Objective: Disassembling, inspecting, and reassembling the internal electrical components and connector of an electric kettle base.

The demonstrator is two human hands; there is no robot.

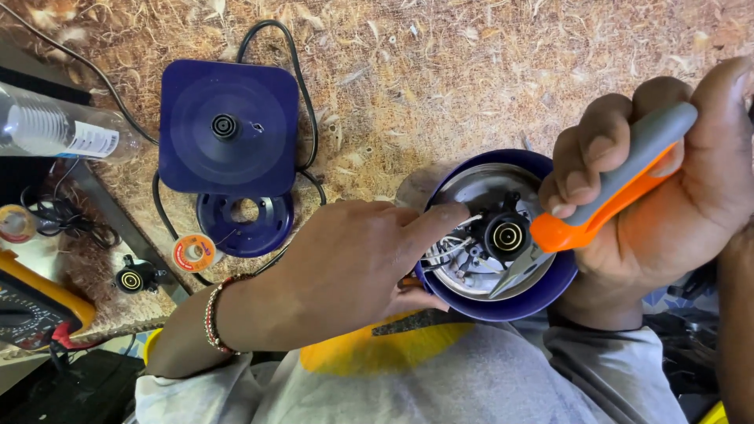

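Observation:
A blue electric kettle (542, 289) lies upturned against my lap, its metal underside with a black round connector (506, 234) and white wires exposed. My left hand (345, 267) steadies the kettle body, with the index finger stretched onto the wires beside the connector. My right hand (667, 188) is closed around grey and orange pliers (605, 208), whose metal tips rest on the kettle's underside just below the connector.
On the chipboard table lie a blue square kettle base (228, 126) with its black cord (302, 94), a round blue cover (245, 224), a small solder spool (193, 253), a spare black connector (131, 279), a clear plastic bottle (55, 129) and a yellow multimeter (31, 302) at the left edge.

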